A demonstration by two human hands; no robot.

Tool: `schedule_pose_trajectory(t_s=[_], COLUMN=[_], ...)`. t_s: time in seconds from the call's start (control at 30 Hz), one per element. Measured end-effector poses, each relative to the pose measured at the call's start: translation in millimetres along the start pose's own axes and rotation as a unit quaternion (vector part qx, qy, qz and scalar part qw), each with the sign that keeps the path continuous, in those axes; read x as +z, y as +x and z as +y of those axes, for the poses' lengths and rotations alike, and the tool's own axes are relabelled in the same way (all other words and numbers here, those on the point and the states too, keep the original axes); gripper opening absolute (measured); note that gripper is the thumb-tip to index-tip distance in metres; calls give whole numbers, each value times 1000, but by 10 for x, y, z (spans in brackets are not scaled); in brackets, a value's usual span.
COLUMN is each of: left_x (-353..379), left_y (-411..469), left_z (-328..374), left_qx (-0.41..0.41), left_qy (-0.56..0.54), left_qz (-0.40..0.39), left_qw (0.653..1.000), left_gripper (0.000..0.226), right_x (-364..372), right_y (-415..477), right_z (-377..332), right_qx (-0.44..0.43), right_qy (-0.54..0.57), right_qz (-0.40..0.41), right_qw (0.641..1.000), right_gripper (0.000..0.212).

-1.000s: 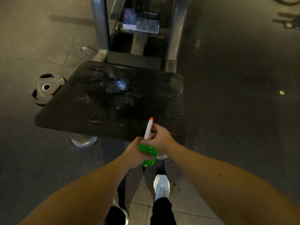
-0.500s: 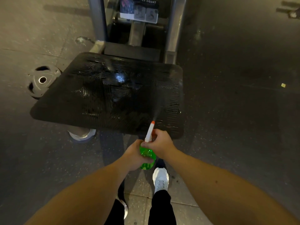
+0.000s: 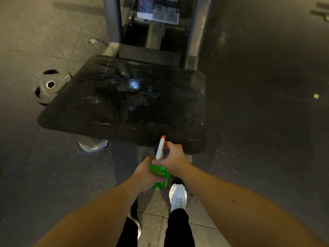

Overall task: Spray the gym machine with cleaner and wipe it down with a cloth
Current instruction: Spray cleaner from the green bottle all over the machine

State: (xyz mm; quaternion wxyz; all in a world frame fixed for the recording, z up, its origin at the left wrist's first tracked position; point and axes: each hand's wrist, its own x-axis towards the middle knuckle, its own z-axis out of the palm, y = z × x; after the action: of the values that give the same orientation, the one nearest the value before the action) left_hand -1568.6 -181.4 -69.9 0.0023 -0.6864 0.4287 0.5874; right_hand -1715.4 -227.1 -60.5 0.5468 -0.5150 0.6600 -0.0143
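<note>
A green spray bottle [image 3: 159, 177] with a white, orange-tipped nozzle is held in front of me, low in the head view. My left hand [image 3: 145, 173] grips its green body. My right hand [image 3: 173, 160] grips the white trigger head, nozzle pointing at the machine's black ribbed foot platform [image 3: 124, 107]. The platform glistens with wet patches near its middle. No cloth shows in view.
Grey steel uprights [image 3: 112, 20] and a placard reading "SQUAT" [image 3: 158, 11] rise behind the platform. A black weight plate [image 3: 48, 86] lies on the floor at its left. My white shoe [image 3: 178, 196] stands just below the bottle, on dark rubber flooring.
A fine mist left the nozzle half a second ago and is gone now. The bottle and both hands stay close to the platform's near edge; the view has shifted slightly.
</note>
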Motion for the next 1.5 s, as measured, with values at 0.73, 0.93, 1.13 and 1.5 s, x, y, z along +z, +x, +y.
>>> schedule_pose_trajectory(t_s=[0.73,0.93,1.13,1.5], left_x=[-206,-225,-372,-393], left_y=[-60,-81,-106,-35], left_z=[-464,-630,-723,-779], left_qx=[-36,-50,-55,-12], left_qy=[-86,-121,-118,-59], left_qz=[32,36,42,-28], left_qw=[995,991,991,998], left_gripper=[76,80,74,75], right_x=[544,595,738,872], right_y=[112,116,117,61], right_z=[-226,-335,-462,-224], right_qx=[-26,-25,-43,-4], right_qy=[-15,-27,-28,-10], right_qz=[-17,-46,-36,33], right_qw=[999,998,998,999], right_gripper=[76,80,89,71])
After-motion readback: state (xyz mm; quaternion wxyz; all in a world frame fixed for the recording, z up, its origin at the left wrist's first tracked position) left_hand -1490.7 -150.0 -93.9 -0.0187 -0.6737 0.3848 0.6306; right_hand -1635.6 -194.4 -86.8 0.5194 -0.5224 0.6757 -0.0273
